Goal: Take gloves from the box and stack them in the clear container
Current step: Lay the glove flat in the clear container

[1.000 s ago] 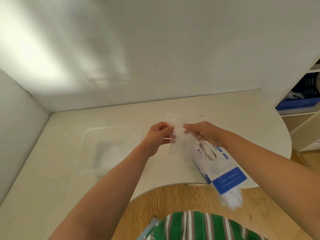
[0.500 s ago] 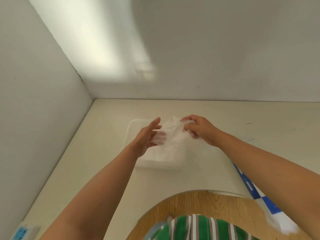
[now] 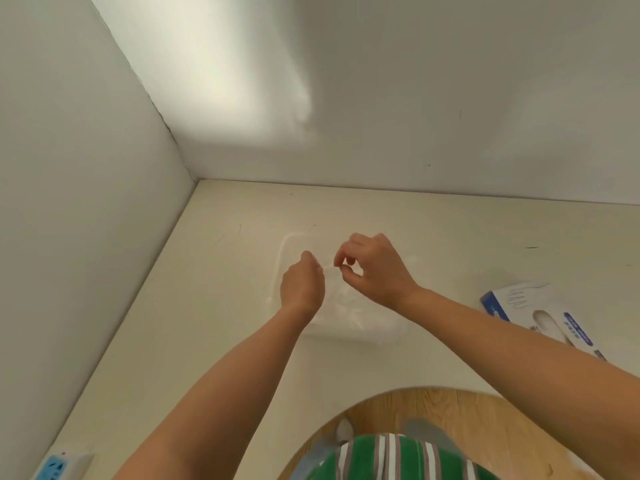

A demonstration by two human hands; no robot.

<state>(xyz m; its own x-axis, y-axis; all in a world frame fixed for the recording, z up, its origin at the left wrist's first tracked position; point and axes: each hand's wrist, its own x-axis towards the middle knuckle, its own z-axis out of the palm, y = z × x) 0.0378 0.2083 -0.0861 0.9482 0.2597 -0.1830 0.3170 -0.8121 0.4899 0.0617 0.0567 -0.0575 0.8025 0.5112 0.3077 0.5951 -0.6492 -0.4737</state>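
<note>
Gloves (image 3: 349,308) like these look to be thin plastic film, so I judge them almost weightless, limp and clingy, likely to fold, drift or stick to the fingers. A light pinch at the cuff edge with each hand should spread one flat enough to lay down. They show as a pale, translucent, crumpled heap, hard to tell from the wall around them, lying inside the clear container (image 3: 281,252).

Nearest is a green striped top (image 3: 388,459) over a wooden floor (image 3: 485,420), then the curved edge of the cream table (image 3: 214,327). A blue and white power strip (image 3: 57,466) sits at its near left edge. To the right, well apart from the container, lies the blue and white box (image 3: 540,315).

Both hands hover just above the container. The left hand (image 3: 302,289) shows its back, fingers curled under and hidden, so I cannot tell whether it holds anything. The right hand (image 3: 375,271) has thumb and forefinger tips pinched together, and a faint pale line running toward the left hand seems to be the edge of a single glove (image 3: 328,268). Beyond them two plain walls (image 3: 415,98) meet in a corner
</note>
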